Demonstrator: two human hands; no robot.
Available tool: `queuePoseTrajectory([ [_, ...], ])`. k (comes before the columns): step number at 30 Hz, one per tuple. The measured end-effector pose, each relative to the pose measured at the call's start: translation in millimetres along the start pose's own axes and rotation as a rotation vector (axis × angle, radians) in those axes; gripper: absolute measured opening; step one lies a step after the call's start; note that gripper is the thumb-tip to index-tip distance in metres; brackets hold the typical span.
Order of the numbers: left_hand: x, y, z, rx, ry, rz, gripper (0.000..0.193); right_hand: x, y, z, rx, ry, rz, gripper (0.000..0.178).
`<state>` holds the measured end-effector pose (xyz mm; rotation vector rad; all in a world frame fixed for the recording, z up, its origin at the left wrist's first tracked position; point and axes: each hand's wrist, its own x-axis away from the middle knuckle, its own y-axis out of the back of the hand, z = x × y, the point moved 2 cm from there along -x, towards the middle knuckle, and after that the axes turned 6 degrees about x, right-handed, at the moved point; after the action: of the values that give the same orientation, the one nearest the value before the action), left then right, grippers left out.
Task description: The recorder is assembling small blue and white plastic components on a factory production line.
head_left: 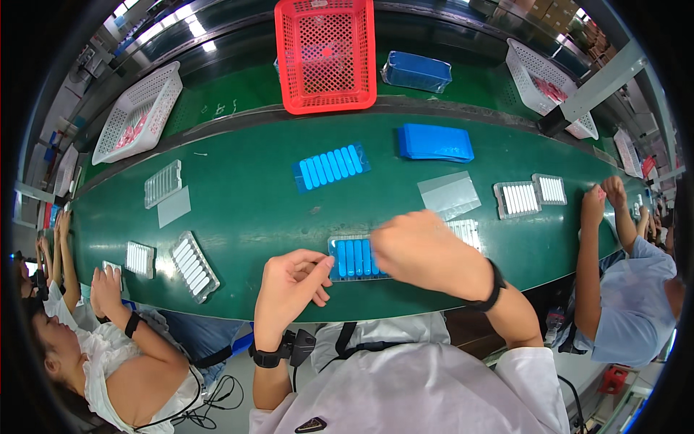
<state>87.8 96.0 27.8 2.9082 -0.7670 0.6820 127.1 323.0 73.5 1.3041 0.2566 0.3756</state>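
A clear plastic tray holding a row of blue-covered strips lies in front of me near the table's near edge. My left hand is at the tray's left end, its thumb at the corner and its fingers curled in. Over the tray's right part, my right hand is closed like a fist, its fingertips hidden behind the hand. Partly hidden beyond it lies another tray with white strips. Farther off, a blue sheet with light-blue strips lies flat.
A blue stack of sheets and a clear sheet lie at the right. A red basket stands at the back. Strip trays lie left, others right. Co-workers sit on the left and right.
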Motion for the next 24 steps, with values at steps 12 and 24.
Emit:
queuePoseTrajectory([
  [12, 8, 13, 8, -0.029, 0.036, 0.110, 0.014, 37, -11, -14, -0.241, -0.338, -0.036, 0.026],
  [24, -67, 33, -75, -0.649, -0.357, -0.184, 0.043, -60, 36, -58, -0.096, -0.306, -0.267, 0.040],
])
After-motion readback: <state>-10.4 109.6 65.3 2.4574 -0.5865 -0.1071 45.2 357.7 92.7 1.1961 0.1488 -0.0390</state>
